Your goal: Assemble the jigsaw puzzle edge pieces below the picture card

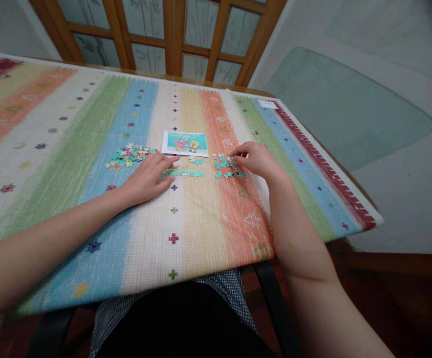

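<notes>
My left hand [151, 178] lies palm down with fingers spread, its fingertips beside a joined strip of jigsaw pieces [186, 173]. A short joined bit of jigsaw [196, 160] is just above the strip. Left of that hand, and partly behind it, is a heap of mixed jigsaw pieces [130, 155]. My right hand [255, 158] pinches thumb and forefinger together on a jigsaw piece, mostly hidden by the fingers, at the edge of a spread of teal jigsaw pieces [221, 163]. A small cartoon reference picture [185, 144] lies flat between the hands, farther out.
A striped cloth [197, 219] covers the table, its near edge at my lap. A small white paper [268, 104] lies at the far right corner. Beyond the table stand wood-framed glass doors [169, 40]; a pale wall is at the right.
</notes>
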{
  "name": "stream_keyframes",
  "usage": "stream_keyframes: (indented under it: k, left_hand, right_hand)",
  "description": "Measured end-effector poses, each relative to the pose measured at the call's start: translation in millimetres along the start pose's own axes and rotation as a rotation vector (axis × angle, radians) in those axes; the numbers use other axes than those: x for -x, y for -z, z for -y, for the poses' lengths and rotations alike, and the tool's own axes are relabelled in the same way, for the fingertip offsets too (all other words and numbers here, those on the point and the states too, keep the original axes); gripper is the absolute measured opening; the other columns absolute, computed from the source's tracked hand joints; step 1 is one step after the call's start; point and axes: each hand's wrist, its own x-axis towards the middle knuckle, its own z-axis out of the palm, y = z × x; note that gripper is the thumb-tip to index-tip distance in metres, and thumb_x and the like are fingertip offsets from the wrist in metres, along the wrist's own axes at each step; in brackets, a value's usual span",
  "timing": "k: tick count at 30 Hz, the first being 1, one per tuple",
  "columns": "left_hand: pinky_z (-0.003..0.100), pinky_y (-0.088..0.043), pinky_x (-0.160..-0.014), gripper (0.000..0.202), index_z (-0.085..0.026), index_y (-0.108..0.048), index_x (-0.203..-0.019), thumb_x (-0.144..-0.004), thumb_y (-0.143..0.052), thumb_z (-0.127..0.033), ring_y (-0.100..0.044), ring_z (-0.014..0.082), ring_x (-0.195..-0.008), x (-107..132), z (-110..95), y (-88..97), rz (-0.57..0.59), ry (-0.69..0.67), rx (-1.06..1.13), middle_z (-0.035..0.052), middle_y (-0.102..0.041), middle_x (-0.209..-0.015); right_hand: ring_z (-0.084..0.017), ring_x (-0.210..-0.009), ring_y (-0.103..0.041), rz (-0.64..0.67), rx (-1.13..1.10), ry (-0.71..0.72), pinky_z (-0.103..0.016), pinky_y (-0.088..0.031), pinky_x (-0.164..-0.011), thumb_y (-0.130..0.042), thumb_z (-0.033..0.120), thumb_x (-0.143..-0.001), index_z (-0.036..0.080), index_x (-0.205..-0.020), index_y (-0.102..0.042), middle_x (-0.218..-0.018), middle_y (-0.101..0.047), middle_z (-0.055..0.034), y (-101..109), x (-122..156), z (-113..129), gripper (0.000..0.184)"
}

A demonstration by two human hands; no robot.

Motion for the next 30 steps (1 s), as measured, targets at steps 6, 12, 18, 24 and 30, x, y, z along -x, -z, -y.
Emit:
stream_keyframes:
  k: [6,12,18,24,30]
  left_hand:
    - [0.049,-0.039,-0.110,0.053,-0.017,-0.049,-0.150,-0.100,-0.052,-0.034,-0.053,0.0305,-0.118,0.0,0.3,-0.3,-0.005,0.005,-0.008,0.0133,-0.063,-0.122]
    - [0.049,-0.039,-0.110,0.053,-0.019,-0.048,-0.151,-0.100,-0.053,-0.033,-0.053,0.0304,-0.118,-0.5,2.9,-2.0,-0.008,-0.011,0.001,0.0125,-0.063,-0.123]
    - [0.050,-0.040,-0.109,0.053,-0.017,-0.049,-0.150,-0.100,-0.053,-0.033,-0.053,0.0309,-0.118,-0.2,1.6,-1.9,-0.009,-0.009,-0.009,0.0132,-0.063,-0.123]
    - [0.049,-0.040,-0.109,0.053,-0.015,-0.049,-0.150,-0.101,-0.052,-0.033,-0.053,0.0310,-0.119,0.4,2.1,-1.2,-0.003,-0.014,-0.016,0.0141,-0.063,-0.123]
    - [0.049,-0.040,-0.109,0.052,-0.015,-0.049,-0.150,-0.101,-0.052,-0.033,-0.053,0.0304,-0.118,0.5,3.5,-2.1,-0.013,-0.023,-0.016,0.0138,-0.063,-0.123]
  right_hand:
    - [-0.022,-0.080,-0.065,0.017,0.004,-0.016,-0.037,-0.048,-0.078,-0.064,0.021,-0.086,0.020,-0.094,-0.083,-0.089,-0.075,-0.0089,1.0,0.9,1.2,0.021]
    - [-0.022,-0.080,-0.065,0.018,0.012,-0.016,-0.035,-0.047,-0.075,-0.066,0.023,-0.086,0.020,-0.094,-0.082,-0.090,-0.075,-0.0085,-0.5,0.9,2.7,0.019]
    - [-0.021,-0.080,-0.065,0.037,0.012,-0.004,-0.035,-0.047,-0.076,-0.066,0.023,-0.086,0.020,-0.095,-0.082,-0.090,-0.075,-0.0084,-3.3,-0.6,1.5,0.019]
    - [-0.021,-0.081,-0.064,0.040,0.029,0.013,-0.034,-0.045,-0.074,-0.065,0.021,-0.086,0.019,-0.094,-0.081,-0.089,-0.074,-0.0085,-6.6,-0.7,7.3,0.019]
    - [-0.020,-0.079,-0.063,0.048,0.020,0.031,-0.034,-0.045,-0.074,-0.063,0.018,-0.085,0.019,-0.093,-0.081,-0.089,-0.074,-0.0086,-6.9,-0.7,11.0,0.019]
